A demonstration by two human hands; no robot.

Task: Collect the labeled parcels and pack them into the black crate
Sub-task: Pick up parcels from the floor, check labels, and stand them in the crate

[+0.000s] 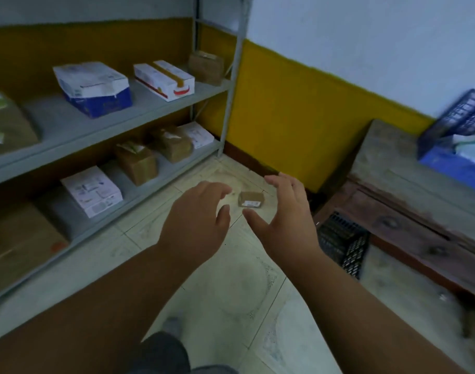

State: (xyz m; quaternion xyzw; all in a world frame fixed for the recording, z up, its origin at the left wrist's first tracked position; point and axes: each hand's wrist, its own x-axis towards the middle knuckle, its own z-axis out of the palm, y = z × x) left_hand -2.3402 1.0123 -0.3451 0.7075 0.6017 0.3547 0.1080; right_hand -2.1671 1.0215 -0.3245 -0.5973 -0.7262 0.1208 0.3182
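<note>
Lying on the pale floor tiles [231, 279] between the two outstretched hands, a small brown cardboard parcel [251, 200] with a white label on its near face is seen, touched by neither hand. The left hand [201, 225] is held spread just left of the parcel, fingers relaxed and parted, nothing gripped. The right hand [287, 211] is held equally wide just right of it, thumb pointed toward the left hand, fingers arched over the far side, nothing held.

To the right, a black crate [341, 241] is seen on the floor, partly tucked beneath a worn wooden bench [409, 168]. On the far right end of the bench a blue crate [457, 130] is set, with pale items inside.

On the left, grey metal shelving [155, 103] is loaded with parcels: a white and blue box [93, 87] and a white box with brown tape [164, 79] on the upper shelf, brown taped parcels [137, 161] and a white labeled parcel [91, 191] on the lower one.
</note>
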